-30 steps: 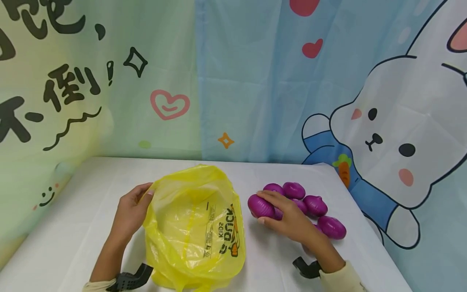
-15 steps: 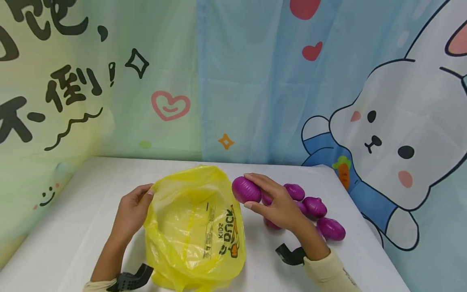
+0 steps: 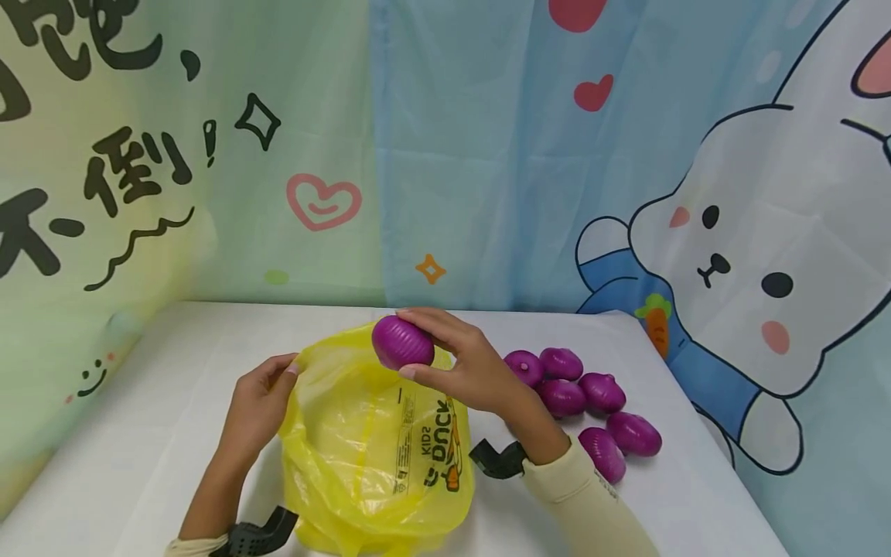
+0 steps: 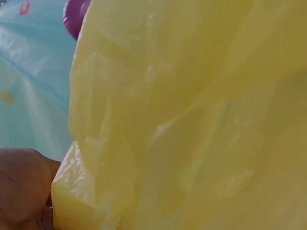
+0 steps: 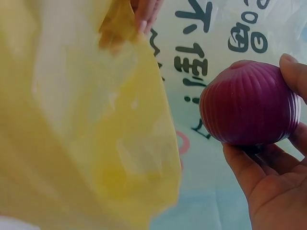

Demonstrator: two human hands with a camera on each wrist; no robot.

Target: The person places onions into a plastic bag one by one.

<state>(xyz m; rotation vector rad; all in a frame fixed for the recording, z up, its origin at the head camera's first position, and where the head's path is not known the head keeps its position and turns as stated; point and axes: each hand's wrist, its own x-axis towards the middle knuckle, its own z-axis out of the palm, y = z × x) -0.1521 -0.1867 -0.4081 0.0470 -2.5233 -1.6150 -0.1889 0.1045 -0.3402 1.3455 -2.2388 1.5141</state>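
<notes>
A yellow plastic bag (image 3: 376, 433) with printed lettering lies on the table, its mouth facing up. My left hand (image 3: 257, 406) pinches the bag's left rim between thumb and fingers. Above the bag's far rim, my right hand (image 3: 473, 363) holds a purple onion (image 3: 401, 343), fingers on top and thumb below. The right wrist view shows this ribbed onion (image 5: 249, 105) gripped just outside the yellow film (image 5: 96, 134). In the left wrist view the bag (image 4: 182, 120) hides most of the onion (image 4: 75, 17). What the bag contains cannot be made out.
Several more purple onions (image 3: 562, 398) lie grouped on the white table (image 3: 529, 510), right of the bag and partly behind my right forearm. A printed curtain (image 3: 452, 155) hangs behind the table's far edge. Each wrist carries a black camera mount (image 3: 497, 460).
My right hand has lifted the onion from the group and carried it left, up over the bag's far rim. The left hand keeps its pinch, with the bag shifted only slightly.
</notes>
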